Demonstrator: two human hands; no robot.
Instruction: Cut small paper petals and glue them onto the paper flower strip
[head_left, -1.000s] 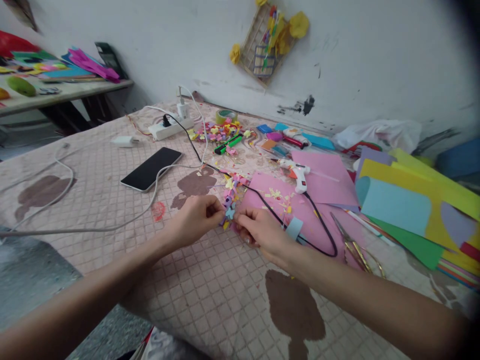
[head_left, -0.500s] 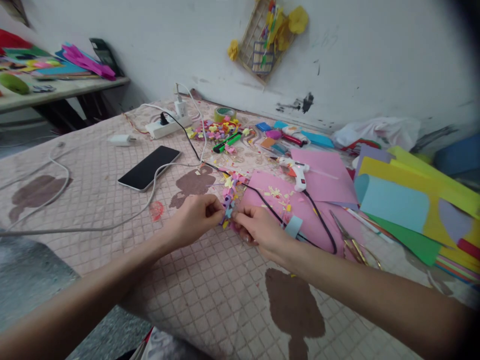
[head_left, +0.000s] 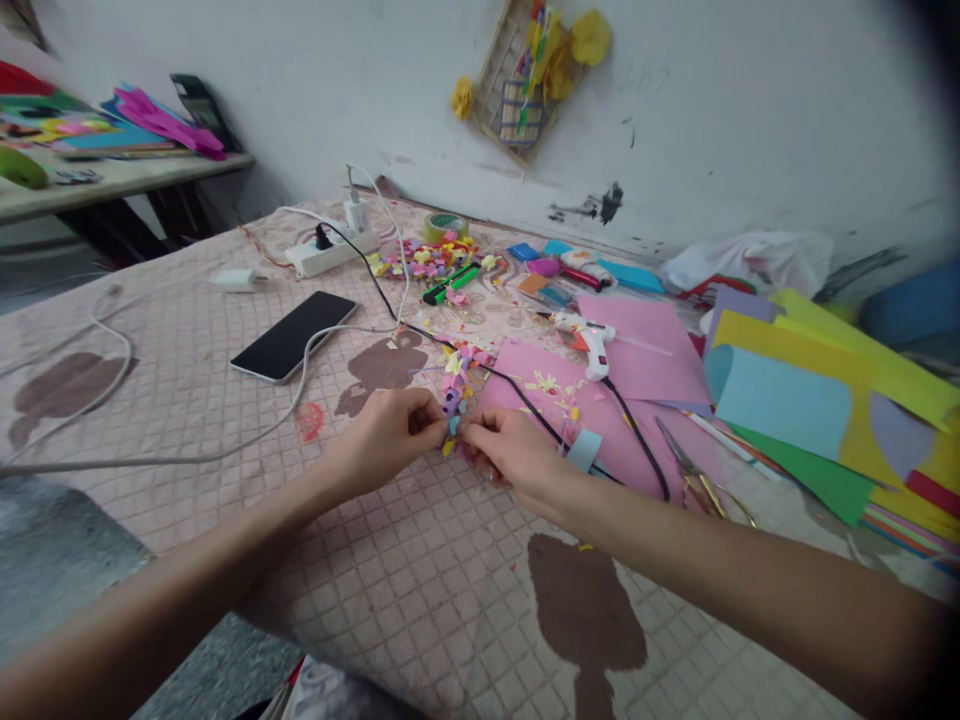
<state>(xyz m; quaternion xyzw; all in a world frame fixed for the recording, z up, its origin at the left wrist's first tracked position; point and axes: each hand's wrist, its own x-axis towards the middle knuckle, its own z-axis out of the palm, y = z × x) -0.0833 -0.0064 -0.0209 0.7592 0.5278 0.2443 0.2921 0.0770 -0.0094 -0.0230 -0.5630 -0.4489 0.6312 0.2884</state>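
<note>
My left hand (head_left: 401,430) is closed in a pinch at the left side of a row of small paper flowers (head_left: 454,380) in pink, yellow and purple. From the other side my right hand (head_left: 517,450) pinches a small light-blue paper flower (head_left: 454,424); its other fingers curl under the palm. The two sets of fingertips almost meet, with the blue flower between them. What lies inside my left fingertips is hidden. A sheet of pink paper (head_left: 517,355) with yellow scraps lies just beyond my right hand.
A white glue gun (head_left: 592,340) trails a black cord across the pink paper. Gold-handled scissors (head_left: 701,485) and coloured sheets (head_left: 787,390) lie to the right. Behind are a green cutter (head_left: 450,285), a flower pile (head_left: 420,260) and a power strip (head_left: 322,258); a phone (head_left: 292,337) lies left.
My right fingertips have shifted slightly left, closer to my left hand, over the blue flower. The whole view has drifted a little; the things on the table stay put.
</note>
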